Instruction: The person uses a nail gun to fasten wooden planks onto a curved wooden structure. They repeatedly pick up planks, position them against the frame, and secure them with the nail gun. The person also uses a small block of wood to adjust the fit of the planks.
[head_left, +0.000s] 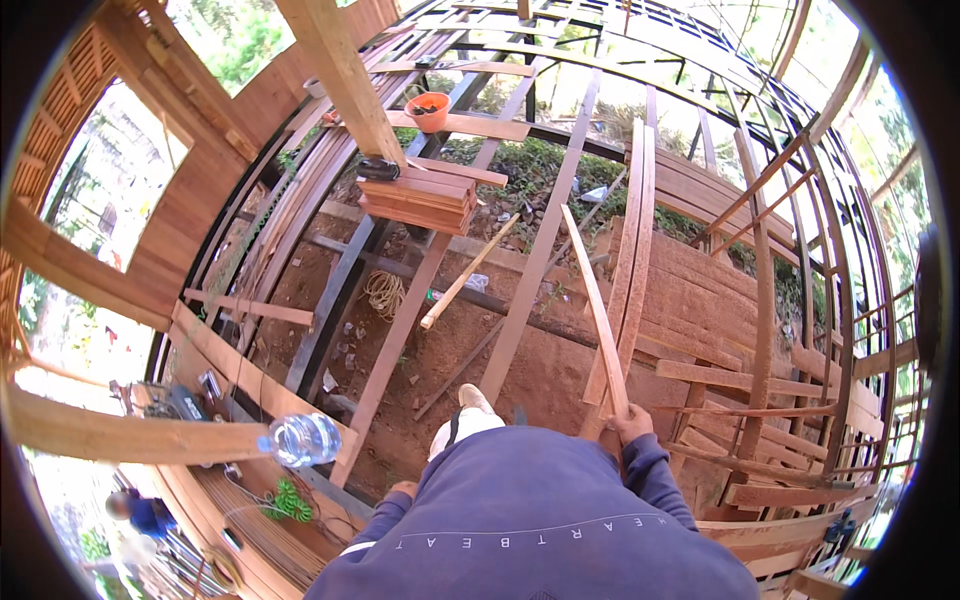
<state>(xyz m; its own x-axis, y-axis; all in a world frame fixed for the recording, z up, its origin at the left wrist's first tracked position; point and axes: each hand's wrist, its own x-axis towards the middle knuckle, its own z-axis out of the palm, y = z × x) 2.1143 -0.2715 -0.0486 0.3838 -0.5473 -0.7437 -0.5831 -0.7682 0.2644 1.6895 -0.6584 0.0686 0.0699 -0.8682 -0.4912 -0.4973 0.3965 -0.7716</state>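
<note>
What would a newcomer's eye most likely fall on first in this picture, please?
Probably the orange bucket near the top, left of centre, with a stack of reddish boards below it. Next, perhaps, the long pale plank, right of centre, its near end in the right hand. The clear plastic bottle at lower left also stands out.

Orange bucket (431, 122) has some dark stuff (427, 109) in it, tan rope coil (384, 294) on the dirt (420, 375), plus a clear plastic bottle (305, 441) off left.

Matt wooden plank (600, 325), glossy plastic bottle (304, 440), cloth sweatshirt (520, 485)
</note>
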